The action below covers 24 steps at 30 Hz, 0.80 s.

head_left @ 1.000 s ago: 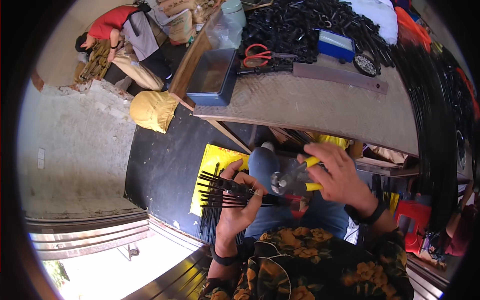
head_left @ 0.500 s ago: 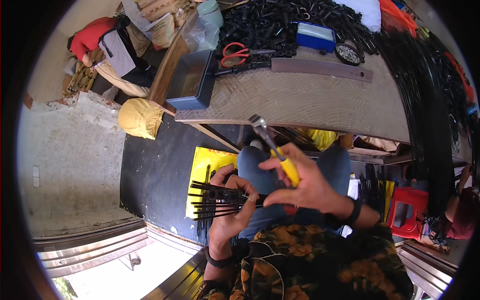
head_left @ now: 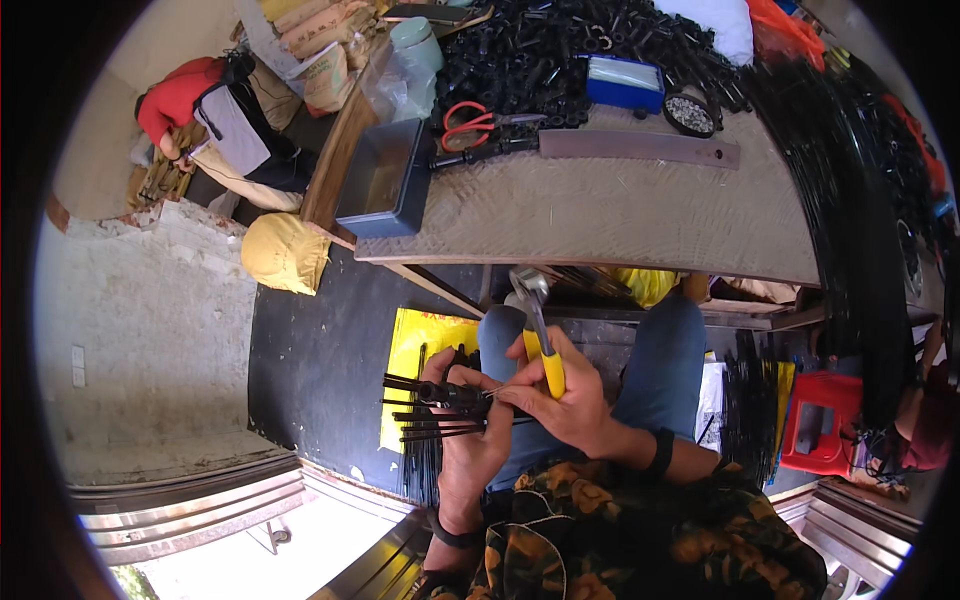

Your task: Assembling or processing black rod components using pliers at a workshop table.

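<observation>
My left hand (head_left: pixel 468 462) is closed around a bundle of thin black rods (head_left: pixel 432 433), which fan out to the left. A thicker black tubular part (head_left: pixel 437 393) sits among the rods near the fingers. In my right hand (head_left: pixel 580 405) are pincers (head_left: pixel 546 345) with yellow handles, their metal head pointing away from me. The right thumb and fingertips meet at a fine wire (head_left: pixel 494 393) beside the left fingers. How the wire runs round the bundle is partly hidden by the fingers.
Beyond my knees stands a worktable (head_left: pixel 600 215) bearing a grey bin (head_left: pixel 382 180), red-handled scissors (head_left: pixel 468 126), a flat metal bar (head_left: pixel 640 149), a blue box (head_left: pixel 625 90) and heaped black parts (head_left: pixel 510 65). A red stool (head_left: pixel 822 425) is at right. Another person (head_left: pixel 195 105) bends at far left.
My right hand has moved left to the left hand, and its fingertips now meet the wire there. The pincers have turned more upright. The left hand keeps hold of the rods.
</observation>
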Each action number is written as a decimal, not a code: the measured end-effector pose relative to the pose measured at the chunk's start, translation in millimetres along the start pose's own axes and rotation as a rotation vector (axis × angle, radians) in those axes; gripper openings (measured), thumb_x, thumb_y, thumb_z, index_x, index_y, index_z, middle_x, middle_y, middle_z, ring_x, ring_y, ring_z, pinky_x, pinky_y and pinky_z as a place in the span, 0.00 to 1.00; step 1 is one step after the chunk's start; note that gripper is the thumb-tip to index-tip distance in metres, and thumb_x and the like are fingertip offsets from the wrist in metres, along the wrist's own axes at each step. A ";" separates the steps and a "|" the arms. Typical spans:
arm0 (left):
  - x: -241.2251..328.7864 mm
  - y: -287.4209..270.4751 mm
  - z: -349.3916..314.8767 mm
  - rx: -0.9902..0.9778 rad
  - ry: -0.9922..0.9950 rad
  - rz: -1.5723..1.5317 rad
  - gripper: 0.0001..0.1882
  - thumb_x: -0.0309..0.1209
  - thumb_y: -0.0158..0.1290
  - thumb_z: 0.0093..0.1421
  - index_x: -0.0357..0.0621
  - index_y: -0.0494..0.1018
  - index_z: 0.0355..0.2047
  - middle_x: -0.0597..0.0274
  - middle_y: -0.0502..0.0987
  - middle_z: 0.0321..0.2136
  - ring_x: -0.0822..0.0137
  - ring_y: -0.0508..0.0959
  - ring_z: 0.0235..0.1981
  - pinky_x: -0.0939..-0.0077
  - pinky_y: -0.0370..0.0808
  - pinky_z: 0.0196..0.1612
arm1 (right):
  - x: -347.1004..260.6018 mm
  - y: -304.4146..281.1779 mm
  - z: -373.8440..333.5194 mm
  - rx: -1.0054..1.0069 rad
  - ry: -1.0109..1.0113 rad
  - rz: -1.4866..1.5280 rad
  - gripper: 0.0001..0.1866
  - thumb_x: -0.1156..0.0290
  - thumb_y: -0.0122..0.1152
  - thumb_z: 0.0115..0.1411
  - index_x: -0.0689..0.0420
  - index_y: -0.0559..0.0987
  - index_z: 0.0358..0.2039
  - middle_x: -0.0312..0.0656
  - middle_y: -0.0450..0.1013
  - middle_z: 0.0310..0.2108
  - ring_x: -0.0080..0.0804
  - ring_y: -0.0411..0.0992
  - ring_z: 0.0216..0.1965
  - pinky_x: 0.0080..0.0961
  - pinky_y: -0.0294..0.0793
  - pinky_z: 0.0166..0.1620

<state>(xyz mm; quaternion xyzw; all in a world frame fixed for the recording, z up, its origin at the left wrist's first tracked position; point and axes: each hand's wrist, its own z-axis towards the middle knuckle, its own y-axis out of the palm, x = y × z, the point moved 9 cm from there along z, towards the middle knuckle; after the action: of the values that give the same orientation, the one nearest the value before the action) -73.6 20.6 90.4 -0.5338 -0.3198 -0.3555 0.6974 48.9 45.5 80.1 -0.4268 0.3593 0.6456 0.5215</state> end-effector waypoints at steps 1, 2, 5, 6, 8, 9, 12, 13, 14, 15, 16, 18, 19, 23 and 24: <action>-0.5 -0.3 2.3 0.016 0.008 0.030 0.08 0.17 0.50 0.44 0.38 0.66 0.27 0.57 0.67 0.29 0.56 0.63 0.46 0.62 0.58 0.51 | -0.4 -0.7 -1.2 0.022 0.028 0.016 0.07 0.76 0.66 0.45 0.61 0.77 0.25 0.42 0.66 0.34 0.30 0.66 0.35 0.23 0.67 0.38; -1.3 -0.7 3.5 0.034 0.017 0.060 0.09 0.17 0.50 0.44 0.37 0.65 0.28 0.57 0.67 0.29 0.56 0.63 0.46 0.62 0.58 0.51 | -0.8 -1.9 -1.9 0.043 0.054 0.031 0.06 0.77 0.64 0.46 0.61 0.77 0.25 0.42 0.66 0.34 0.30 0.66 0.35 0.24 0.67 0.38; -8.7 5.6 0.8 0.015 -0.009 -0.067 0.11 0.17 0.52 0.44 0.37 0.65 0.29 0.55 0.66 0.29 0.55 0.64 0.44 0.61 0.59 0.50 | -20.7 -9.4 6.5 0.007 -0.016 -0.116 0.06 0.78 0.63 0.46 0.61 0.76 0.26 0.44 0.67 0.34 0.34 0.68 0.34 0.24 0.68 0.37; -4.2 8.8 5.5 -0.015 0.010 -0.061 0.12 0.17 0.53 0.44 0.38 0.65 0.29 0.54 0.66 0.29 0.54 0.64 0.43 0.61 0.60 0.49 | -28.9 -11.6 10.6 -0.027 -0.049 -0.239 0.06 0.78 0.63 0.46 0.61 0.76 0.27 0.45 0.67 0.34 0.36 0.69 0.34 0.24 0.68 0.37; 15.8 11.5 10.4 -0.110 0.171 0.086 0.17 0.17 0.54 0.44 0.37 0.63 0.35 0.55 0.66 0.29 0.56 0.66 0.40 0.62 0.62 0.47 | -40.2 -17.9 16.5 -0.052 -0.104 -0.297 0.07 0.77 0.63 0.46 0.61 0.75 0.28 0.47 0.67 0.35 0.39 0.70 0.34 0.26 0.68 0.36; 13.8 13.3 7.6 -0.129 0.143 0.008 0.19 0.17 0.53 0.45 0.35 0.60 0.38 0.56 0.66 0.29 0.58 0.67 0.38 0.64 0.62 0.47 | -38.4 -17.8 19.8 -0.110 -0.047 -0.306 0.07 0.78 0.63 0.46 0.61 0.75 0.27 0.47 0.67 0.35 0.39 0.70 0.34 0.26 0.68 0.36; 26.5 15.7 11.2 -0.121 0.170 -0.051 0.10 0.21 0.53 0.46 0.41 0.66 0.29 0.58 0.67 0.27 0.56 0.65 0.42 0.64 0.63 0.47 | -43.5 -18.2 20.1 -0.179 -0.023 -0.349 0.06 0.78 0.61 0.48 0.61 0.74 0.27 0.45 0.67 0.34 0.36 0.69 0.33 0.25 0.68 0.36; 24.3 16.8 10.8 -0.139 0.163 -0.095 0.09 0.22 0.54 0.46 0.41 0.67 0.29 0.59 0.67 0.27 0.56 0.66 0.42 0.65 0.63 0.46 | -40.0 -17.4 20.7 -0.206 0.034 -0.307 0.05 0.77 0.60 0.49 0.61 0.73 0.27 0.45 0.67 0.34 0.35 0.69 0.33 0.25 0.68 0.36; 22.4 18.7 9.7 -0.165 0.157 -0.140 0.09 0.23 0.55 0.46 0.41 0.68 0.28 0.59 0.68 0.27 0.57 0.66 0.42 0.65 0.63 0.46 | -35.7 -18.9 21.6 -0.227 0.095 -0.266 0.04 0.77 0.59 0.50 0.60 0.73 0.27 0.44 0.66 0.34 0.33 0.68 0.33 0.25 0.68 0.36; 23.6 15.7 9.1 -0.150 0.166 -0.140 0.09 0.23 0.55 0.46 0.41 0.68 0.28 0.59 0.68 0.27 0.57 0.66 0.42 0.65 0.63 0.46 | -26.3 -18.1 24.0 -0.280 0.077 -0.204 0.05 0.74 0.59 0.52 0.59 0.73 0.28 0.40 0.68 0.34 0.26 0.67 0.31 0.20 0.67 0.34; 22.9 17.7 7.2 -0.198 0.135 -0.160 0.09 0.25 0.56 0.45 0.41 0.68 0.28 0.60 0.68 0.27 0.58 0.67 0.42 0.65 0.63 0.46 | -18.9 -20.3 24.7 -0.290 0.063 -0.206 0.05 0.74 0.59 0.52 0.59 0.73 0.28 0.40 0.68 0.34 0.26 0.67 0.31 0.20 0.67 0.34; 24.6 16.4 5.9 -0.235 0.118 -0.182 0.09 0.26 0.57 0.45 0.42 0.69 0.27 0.61 0.69 0.27 0.59 0.67 0.42 0.66 0.64 0.46 | 34.3 -0.3 -2.7 -0.486 0.696 0.323 0.07 0.69 0.59 0.55 0.59 0.73 0.28 0.35 0.68 0.29 0.20 0.68 0.31 0.18 0.66 0.30; 21.5 16.8 4.0 -0.260 0.078 -0.177 0.08 0.26 0.57 0.45 0.42 0.70 0.27 0.62 0.70 0.27 0.59 0.67 0.43 0.66 0.64 0.46 | 36.1 4.7 -5.6 -0.490 0.649 0.412 0.07 0.67 0.58 0.56 0.57 0.74 0.28 0.30 0.68 0.28 0.14 0.65 0.29 0.15 0.64 0.30; 13.6 13.1 2.3 -0.287 0.025 -0.166 0.06 0.26 0.56 0.47 0.44 0.72 0.26 0.66 0.72 0.29 0.61 0.67 0.43 0.68 0.63 0.46 | 22.4 -1.3 5.6 -0.434 0.571 0.209 0.09 0.67 0.59 0.55 0.59 0.74 0.32 0.34 0.68 0.28 0.19 0.67 0.31 0.18 0.66 0.32; 11.3 11.6 4.8 -0.293 0.005 -0.168 0.05 0.26 0.56 0.47 0.44 0.72 0.25 0.66 0.72 0.29 0.61 0.67 0.43 0.68 0.63 0.46 | 5.3 -5.7 19.1 -0.464 0.114 -0.083 0.09 0.67 0.58 0.55 0.58 0.75 0.34 0.39 0.69 0.36 0.25 0.68 0.31 0.18 0.67 0.33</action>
<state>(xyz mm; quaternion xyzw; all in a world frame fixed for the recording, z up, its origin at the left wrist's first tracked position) -58.1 25.5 94.8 -0.6003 -0.3062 -0.4566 0.5808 50.6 65.9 82.2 -0.5851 0.2126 0.6639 0.4144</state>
